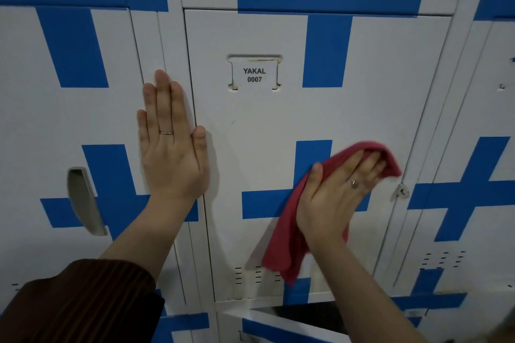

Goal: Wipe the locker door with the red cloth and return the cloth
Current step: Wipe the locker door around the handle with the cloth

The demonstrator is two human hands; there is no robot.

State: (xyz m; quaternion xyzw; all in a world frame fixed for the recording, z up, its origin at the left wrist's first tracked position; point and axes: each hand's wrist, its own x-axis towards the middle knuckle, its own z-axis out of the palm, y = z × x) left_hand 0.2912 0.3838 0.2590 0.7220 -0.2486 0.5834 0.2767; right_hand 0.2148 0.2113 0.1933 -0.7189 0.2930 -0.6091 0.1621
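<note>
The wiping step looked to be in hand: the right hand [337, 192], fingers flat, pressed the red cloth [287, 245] against the lower right of the locker door [264, 120]. The left hand [170, 153] lay flat and empty at the door's left edge. The next move probably called for steady strokes across the rest of the door.

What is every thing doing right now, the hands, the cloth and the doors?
locker door, shut.
red cloth, pressed on the door, lower end hanging.
right hand, flat, pressing the cloth.
left hand, flat, resting at the door's left edge.
lower locker door, ajar, dark gap showing.
</note>
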